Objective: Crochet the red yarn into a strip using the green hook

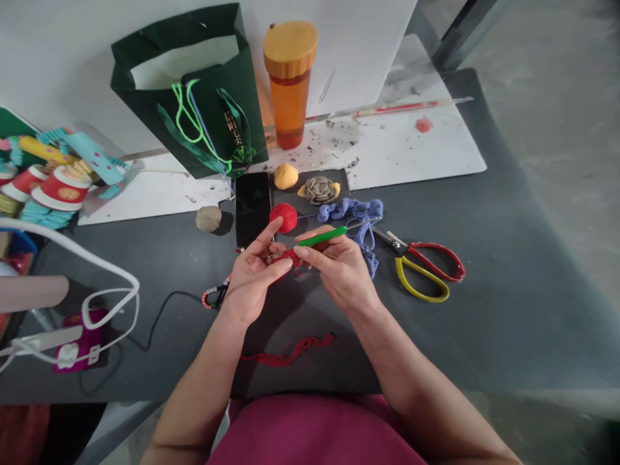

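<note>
A small piece of red crochet is pinched in my left hand, its index finger raised with the yarn near it. My right hand is closed round a green-handled crochet hook, which lies across the fingers; its thumb meets the red piece. Just beyond the fingertips sits a red yarn ball. Blue crochet curls beside my right hand, near scissors with red and yellow handles. On the table between my forearms lies a red crocheted strip.
Behind the hands are a phone, a yellow yarn ball, a crocheted flower and a grey yarn ball. A green paper bag and an amber bottle stand at the back. White cables loop at left.
</note>
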`<move>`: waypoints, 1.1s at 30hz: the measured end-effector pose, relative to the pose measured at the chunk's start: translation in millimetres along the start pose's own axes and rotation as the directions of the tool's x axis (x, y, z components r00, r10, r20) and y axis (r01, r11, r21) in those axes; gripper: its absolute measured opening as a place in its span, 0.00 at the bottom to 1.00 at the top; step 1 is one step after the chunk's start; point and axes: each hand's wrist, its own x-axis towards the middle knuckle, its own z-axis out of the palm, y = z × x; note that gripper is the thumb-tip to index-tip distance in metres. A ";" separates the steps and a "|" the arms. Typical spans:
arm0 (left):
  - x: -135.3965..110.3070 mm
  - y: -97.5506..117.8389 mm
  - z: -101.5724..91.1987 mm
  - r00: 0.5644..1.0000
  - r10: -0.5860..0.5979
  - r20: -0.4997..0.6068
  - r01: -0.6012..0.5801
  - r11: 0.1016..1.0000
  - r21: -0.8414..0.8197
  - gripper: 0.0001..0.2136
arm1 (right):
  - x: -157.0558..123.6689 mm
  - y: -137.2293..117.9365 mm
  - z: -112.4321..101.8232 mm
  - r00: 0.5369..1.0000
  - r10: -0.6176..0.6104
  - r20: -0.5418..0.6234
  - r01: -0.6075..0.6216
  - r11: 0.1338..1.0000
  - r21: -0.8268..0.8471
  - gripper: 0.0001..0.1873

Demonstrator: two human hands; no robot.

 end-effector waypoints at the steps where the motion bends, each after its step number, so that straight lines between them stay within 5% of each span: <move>1: -0.3 0.1 0.1 1.000 0.004 0.003 -0.004 1.000 0.004 0.29 | 0.3 -0.2 0.2 1.000 0.015 -0.024 -0.015 1.000 0.015 0.16; 11: 1.1 -1.6 -1.3 0.999 0.046 -0.024 -0.046 0.999 0.007 0.25 | 3.0 -3.3 2.6 0.996 0.063 -0.068 -0.060 0.997 0.054 0.22; 19: 0.1 -2.3 2.4 0.987 0.130 -0.092 -0.125 0.991 0.057 0.24 | 0.4 0.1 0.9 0.999 -0.020 -0.037 0.019 1.000 -0.021 0.11; 24: -2.1 -4.1 4.4 0.982 0.145 -0.118 -0.131 0.984 0.122 0.25 | -1.5 1.9 3.5 1.000 0.013 0.009 -0.013 1.000 -0.001 0.12; 33: -2.5 -5.0 3.3 0.993 0.111 -0.033 -0.107 0.988 0.110 0.33 | 0.6 0.0 5.4 0.999 0.034 -0.010 -0.033 0.999 0.043 0.20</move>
